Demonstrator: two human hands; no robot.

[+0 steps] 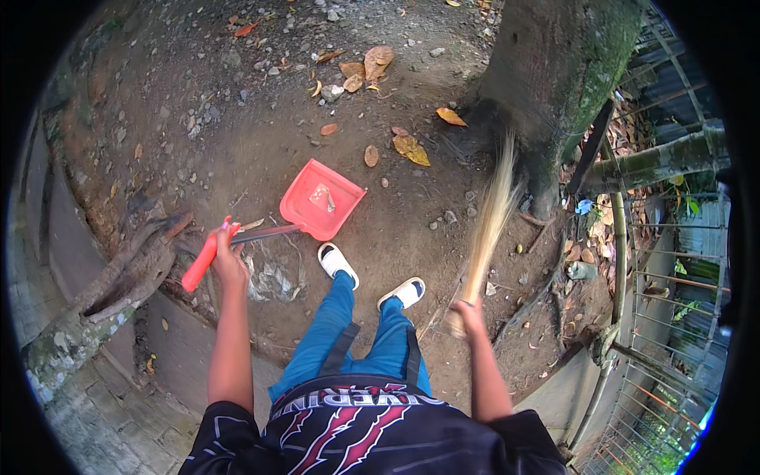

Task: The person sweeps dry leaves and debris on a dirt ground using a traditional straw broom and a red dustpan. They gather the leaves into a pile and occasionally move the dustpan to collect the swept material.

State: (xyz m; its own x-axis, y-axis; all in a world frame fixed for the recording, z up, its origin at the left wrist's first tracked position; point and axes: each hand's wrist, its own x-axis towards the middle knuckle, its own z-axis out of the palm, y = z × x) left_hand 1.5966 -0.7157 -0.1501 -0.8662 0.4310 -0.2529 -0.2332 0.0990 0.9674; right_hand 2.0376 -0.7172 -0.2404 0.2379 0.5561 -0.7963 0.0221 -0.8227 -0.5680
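My left hand (pixel 229 255) is closed around the red grip of a long-handled dustpan (pixel 323 222), whose dark shaft slants down to a red pan. A small pale scrap of litter (pixel 322 198) lies in the pan. In my right hand (pixel 469 317) is a stick broom of thin pale bristles (pixel 490 219), gripped at its bound end. The bristles fan out towards the foot of a tree trunk (pixel 534 101) and are blurred at the tips. Several brown and yellow fallen leaves (pixel 411 149) lie on the soil between pan and trunk.
Crumpled clear plastic (pixel 273 279) lies left of my feet. A cut, hollow log (pixel 130 267) leans over a low concrete kerb (pixel 178 338) at left. Roots (pixel 534 303) run over the ground at right, beside a metal-and-bamboo fence (pixel 671 285). Stones (pixel 332 92) and leaves lie farther ahead.
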